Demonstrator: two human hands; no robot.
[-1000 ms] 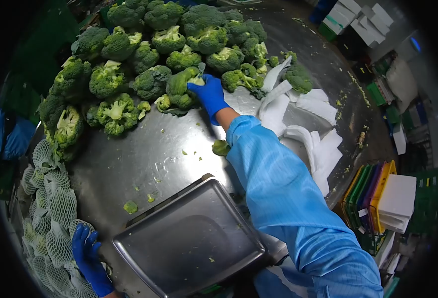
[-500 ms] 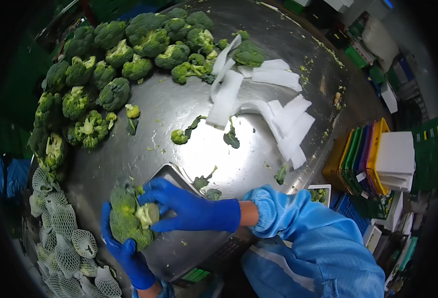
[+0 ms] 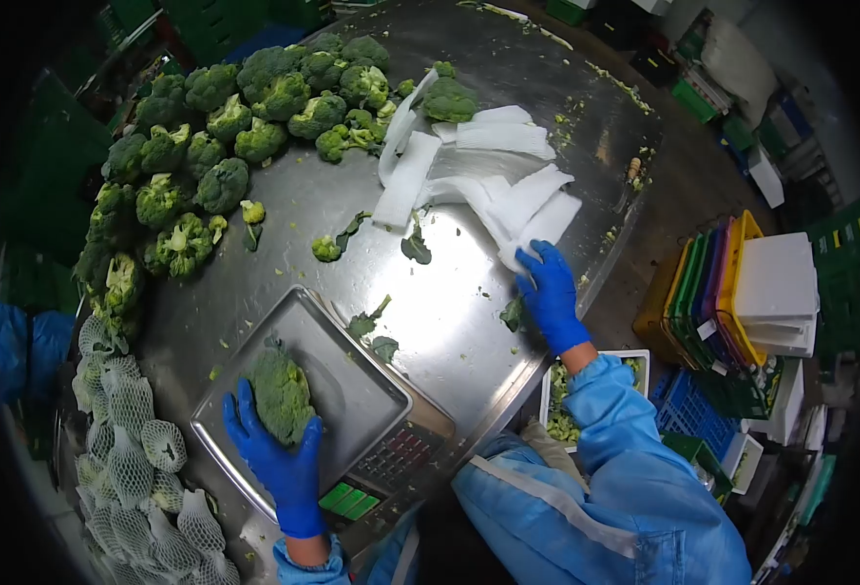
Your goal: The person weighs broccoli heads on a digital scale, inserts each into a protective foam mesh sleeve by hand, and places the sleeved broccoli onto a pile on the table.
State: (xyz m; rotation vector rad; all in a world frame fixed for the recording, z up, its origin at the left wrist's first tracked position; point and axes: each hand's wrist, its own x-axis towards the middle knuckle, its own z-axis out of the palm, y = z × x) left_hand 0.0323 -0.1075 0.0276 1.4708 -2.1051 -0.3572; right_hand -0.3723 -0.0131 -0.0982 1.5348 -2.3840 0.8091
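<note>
A broccoli head (image 3: 282,395) is over the metal scale tray (image 3: 357,429), crown up. My left hand (image 3: 279,468), in a blue glove, is around its near side, fingers on the left and thumb on the right. My right hand (image 3: 554,297), also gloved in blue, reaches to the near end of the white mesh sleeves (image 3: 493,200). Its fingers are spread, with the tips at the lowest sleeve; whether they grip it does not show. The scale's keypad (image 3: 396,453) and green display (image 3: 350,500) are beside my left wrist.
Many broccoli heads (image 3: 220,185) are piled along the table's far left. Netted heads (image 3: 128,439) lie at the near left. Leaf scraps (image 3: 415,242) dot the metal table. To the right are a white box of trimmings (image 3: 558,409), stacked coloured crates (image 3: 707,292) and a blue crate (image 3: 688,414).
My right hand has left the broccoli and moved right to the white sleeves. My left hand has brought the broccoli over the scale tray, and its cut stem no longer shows.
</note>
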